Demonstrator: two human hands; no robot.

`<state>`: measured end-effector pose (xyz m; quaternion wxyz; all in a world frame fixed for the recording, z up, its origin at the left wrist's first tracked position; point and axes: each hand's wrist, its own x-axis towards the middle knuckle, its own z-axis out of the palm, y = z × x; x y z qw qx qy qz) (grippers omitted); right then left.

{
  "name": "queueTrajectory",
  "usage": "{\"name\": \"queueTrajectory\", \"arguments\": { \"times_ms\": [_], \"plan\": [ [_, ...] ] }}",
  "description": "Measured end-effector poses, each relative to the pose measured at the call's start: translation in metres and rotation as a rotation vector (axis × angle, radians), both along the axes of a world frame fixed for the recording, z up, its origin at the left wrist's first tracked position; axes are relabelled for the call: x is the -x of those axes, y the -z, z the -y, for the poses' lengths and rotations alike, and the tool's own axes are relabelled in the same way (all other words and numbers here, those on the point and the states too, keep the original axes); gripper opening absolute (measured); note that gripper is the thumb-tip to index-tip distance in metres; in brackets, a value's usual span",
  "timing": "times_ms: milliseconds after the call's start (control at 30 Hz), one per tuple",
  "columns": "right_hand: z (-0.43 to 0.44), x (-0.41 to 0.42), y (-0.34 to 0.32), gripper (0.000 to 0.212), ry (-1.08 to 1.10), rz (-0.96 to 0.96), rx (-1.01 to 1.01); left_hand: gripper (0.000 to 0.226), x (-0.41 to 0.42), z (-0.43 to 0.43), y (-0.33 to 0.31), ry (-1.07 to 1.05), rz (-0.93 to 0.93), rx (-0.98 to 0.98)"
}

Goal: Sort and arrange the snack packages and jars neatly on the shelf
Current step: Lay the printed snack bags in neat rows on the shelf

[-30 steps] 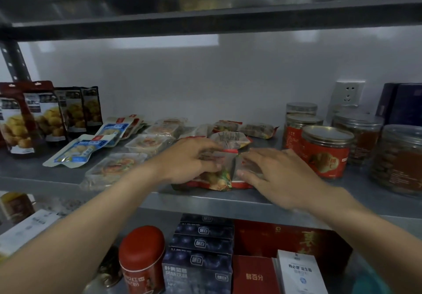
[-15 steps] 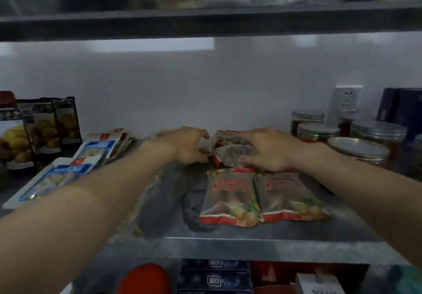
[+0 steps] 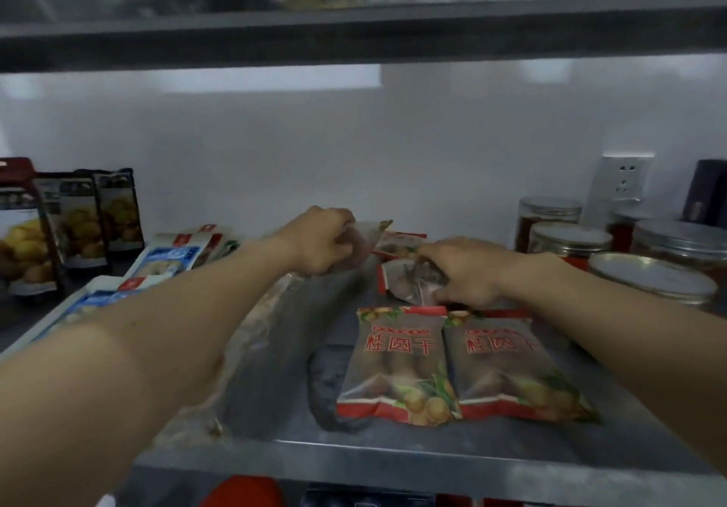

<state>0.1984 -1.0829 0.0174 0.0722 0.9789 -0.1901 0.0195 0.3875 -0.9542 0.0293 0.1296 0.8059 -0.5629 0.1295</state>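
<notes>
Nearest the front edge of the metal shelf (image 3: 393, 463), two dried-longan packets lie flat and side by side, the left packet (image 3: 397, 365) and the right packet (image 3: 507, 365) touching along their long edges. Their red lettering faces up and their bottom seams are roughly level, which reads as the start of a tidy row to which like items can be added. Both are grey-brown pouches with red bands at top and bottom and printed yellow fruit in the lower corners. Just behind them the right hand (image 3: 468, 274) has its fingers curled round a crumpled red-edged packet (image 3: 401, 278), lifted at an angle, probably to bring it forward into that row. Further back and to the left, the left hand (image 3: 322, 247) is closed on a pale translucent packet (image 3: 364, 241); its contents are too blurred to name. Another red-trimmed packet (image 3: 397, 241) lies between the two hands. The lidded jars (image 3: 566, 241) are grouped at the right, apart from the soft packets, so the sorting seems to go by kind. On the left, blue-and-white packets (image 3: 169, 262) lie fanned, and behind them the standing pouches (image 3: 82, 223) are upright near the wall. A wall socket (image 3: 625, 180) sits above the jars.
</notes>
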Motion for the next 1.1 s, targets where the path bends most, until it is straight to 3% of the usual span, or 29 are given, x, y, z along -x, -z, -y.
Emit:
{"name": "queueTrajectory", "arguments": {
  "times_ms": [100, 200, 300, 367, 467, 533, 667, 767, 900, 1033, 1100],
  "plan": [
    [0.005, 0.004, -0.002, 0.042, 0.099, 0.001, 0.066, 0.024, -0.001, -0.013, -0.010, 0.048, -0.209, 0.222],
    [0.003, 0.006, -0.008, 0.057, 0.192, 0.148, -0.006, 0.016, 0.008, -0.022, -0.018, 0.121, -0.530, 0.455],
    [-0.008, 0.005, -0.018, 0.075, 0.146, 0.580, -0.540, 0.012, 0.023, -0.025, -0.025, 0.214, -0.789, 0.550],
    [-0.019, 0.005, -0.027, 0.083, 0.066, 0.727, -0.888, 0.016, 0.029, -0.027, -0.030, 0.267, -0.925, 0.513],
    [-0.022, 0.004, -0.030, 0.090, -0.011, 0.936, -1.179, 0.026, 0.038, -0.027, -0.037, 0.332, -1.045, 0.458],
    [-0.021, 0.006, -0.032, 0.080, -0.030, 1.060, -1.347, 0.024, 0.043, -0.026, -0.039, 0.371, -1.131, 0.434],
    [-0.018, 0.016, -0.032, 0.065, -0.066, 1.057, -1.371, 0.028, 0.054, -0.025, -0.041, 0.341, -1.096, 0.373],
    [-0.018, 0.023, -0.039, 0.077, -0.046, 0.959, -1.202, 0.050, 0.064, -0.024, -0.043, 0.274, -0.917, 0.273],
    [-0.017, 0.028, -0.049, 0.068, -0.001, 0.964, -1.029, 0.038, 0.073, -0.015, -0.038, 0.291, -0.898, 0.314],
    [-0.020, 0.027, -0.039, 0.060, -0.015, 0.985, -1.399, 0.020, 0.072, -0.007, -0.022, 0.294, -0.949, 0.515],
    [-0.023, 0.022, -0.033, 0.055, -0.031, 0.947, -1.459, 0.023, 0.074, -0.003, -0.015, 0.275, -0.955, 0.586]
  ]
}}
